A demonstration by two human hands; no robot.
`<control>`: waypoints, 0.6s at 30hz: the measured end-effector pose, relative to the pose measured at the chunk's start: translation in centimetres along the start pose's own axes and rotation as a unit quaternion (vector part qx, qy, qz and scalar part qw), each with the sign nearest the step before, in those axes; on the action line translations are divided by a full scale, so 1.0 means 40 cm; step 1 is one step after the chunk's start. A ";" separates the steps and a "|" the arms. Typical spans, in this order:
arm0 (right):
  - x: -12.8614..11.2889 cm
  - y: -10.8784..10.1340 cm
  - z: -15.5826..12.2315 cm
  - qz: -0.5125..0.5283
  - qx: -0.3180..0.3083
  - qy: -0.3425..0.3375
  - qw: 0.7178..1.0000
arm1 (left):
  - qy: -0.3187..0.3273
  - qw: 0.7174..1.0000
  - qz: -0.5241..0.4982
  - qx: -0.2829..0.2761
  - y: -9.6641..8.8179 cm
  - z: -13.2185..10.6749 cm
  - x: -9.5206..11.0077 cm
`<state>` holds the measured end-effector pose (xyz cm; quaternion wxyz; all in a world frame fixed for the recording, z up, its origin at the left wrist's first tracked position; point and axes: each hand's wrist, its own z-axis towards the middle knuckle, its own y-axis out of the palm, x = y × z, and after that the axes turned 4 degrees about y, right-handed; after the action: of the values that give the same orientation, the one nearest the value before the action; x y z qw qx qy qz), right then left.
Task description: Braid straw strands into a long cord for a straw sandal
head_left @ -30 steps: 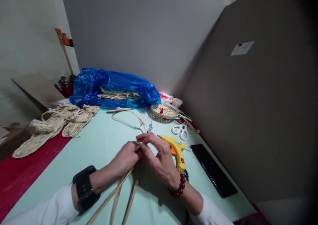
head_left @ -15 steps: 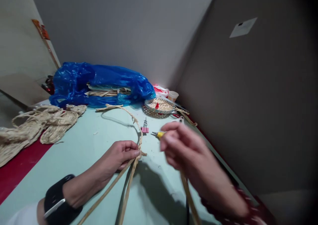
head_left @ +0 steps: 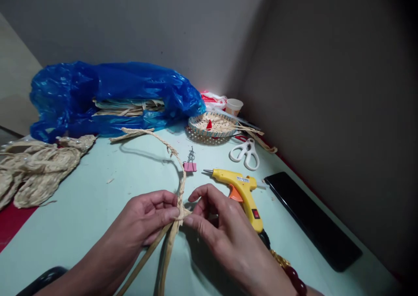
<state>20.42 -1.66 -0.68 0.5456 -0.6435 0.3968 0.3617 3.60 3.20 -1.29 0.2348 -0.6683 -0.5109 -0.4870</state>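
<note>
A braid of pale dried plant fibre [head_left: 181, 183] curves over the table, its far end lying near a blue plastic bag. My left hand [head_left: 150, 217] pinches the braid between thumb and fingers, close to where the loose strands [head_left: 168, 248] spread toward me. On the other side, my right hand [head_left: 218, 226] has its thumb and curled fingers at a short strand end [head_left: 187, 213] that sticks out to the right. The exact grip of those fingers is partly hidden.
Beyond my right hand lie a yellow glue gun [head_left: 235, 178], white scissors [head_left: 245, 153] and a black phone-like slab [head_left: 311, 220]. A pink binder clip [head_left: 190, 167] stands ahead, before a woven basket [head_left: 214, 126]. Behind are the blue bag [head_left: 130, 82] and woven pieces [head_left: 48, 169] at left.
My right hand has come left and down from over the glue gun to the braid, and the long strand below it is gone from there. My left hand still pinches the braid.
</note>
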 end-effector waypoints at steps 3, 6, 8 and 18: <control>0.002 0.006 0.010 0.002 -0.017 0.018 1.000 | -0.012 1.000 -0.010 0.002 -0.005 0.002 0.001; 0.005 0.008 0.019 0.016 -0.032 0.013 0.999 | -0.023 0.999 -0.020 -0.010 -0.011 0.005 0.001; 0.007 0.009 0.024 0.040 -0.045 0.011 0.998 | -0.030 0.999 -0.026 -0.015 -0.013 0.006 0.002; -0.009 -0.018 0.021 -0.096 -0.031 -0.071 0.992 | -0.062 0.996 -0.047 -0.051 -0.023 0.005 0.019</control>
<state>20.88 -0.71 -0.19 0.5843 -0.6682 0.2819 0.3642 2.84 4.04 -0.86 0.1450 -0.6835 -0.5296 -0.4810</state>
